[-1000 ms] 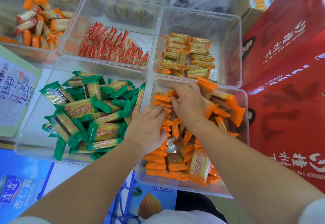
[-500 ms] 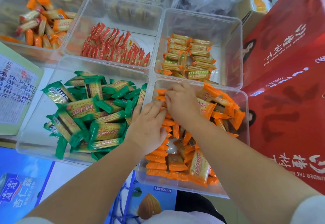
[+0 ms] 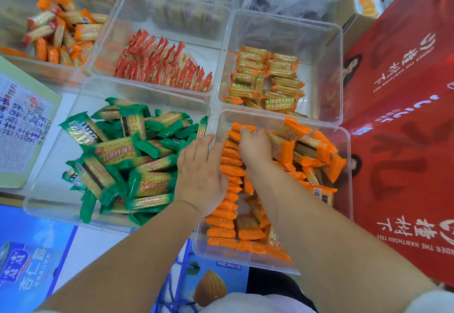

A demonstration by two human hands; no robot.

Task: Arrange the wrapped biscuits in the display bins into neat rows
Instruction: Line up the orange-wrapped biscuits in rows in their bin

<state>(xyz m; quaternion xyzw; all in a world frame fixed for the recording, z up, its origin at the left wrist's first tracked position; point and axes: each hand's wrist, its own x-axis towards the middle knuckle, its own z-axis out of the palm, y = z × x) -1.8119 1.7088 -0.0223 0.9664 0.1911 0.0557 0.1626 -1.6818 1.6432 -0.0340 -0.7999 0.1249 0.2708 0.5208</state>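
Though partly loose, orange biscuits (image 3: 231,170) edgewise.

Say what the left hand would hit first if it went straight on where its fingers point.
Probably the far-left corner of the orange-packet bin, just ahead of the left hand. Depth is unclear, so it might pass over the rim.

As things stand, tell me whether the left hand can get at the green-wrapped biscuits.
Probably yes. The left hand lies open right beside the green-wrapped biscuits, and their bin is open-topped with nothing over it.
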